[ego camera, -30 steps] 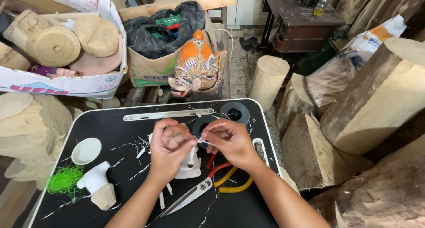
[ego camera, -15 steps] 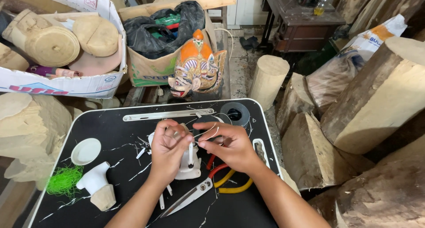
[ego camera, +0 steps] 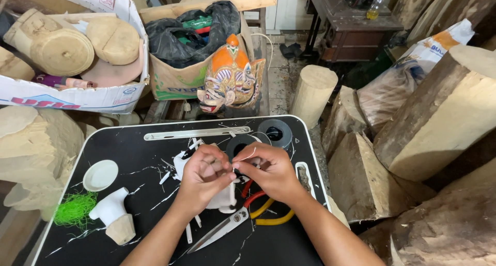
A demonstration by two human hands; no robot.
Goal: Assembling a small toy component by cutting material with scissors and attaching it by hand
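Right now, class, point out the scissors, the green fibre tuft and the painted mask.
Scissors [ego camera: 219, 232], head view, on the steel blades lying on the black table.
Green fibre tuft [ego camera: 75, 209], head view, on the middle of the tangle.
Painted mask [ego camera: 230, 80], head view, on the carved face below its orange crown.

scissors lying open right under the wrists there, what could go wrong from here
The open scissors lie blades bare just below the left hand and right hand; a lowered wrist could catch an edge. The thin white strand pinched between both hands looks fine enough to slip or snap. White offcuts litter the black table, so a dropped piece might get lost.
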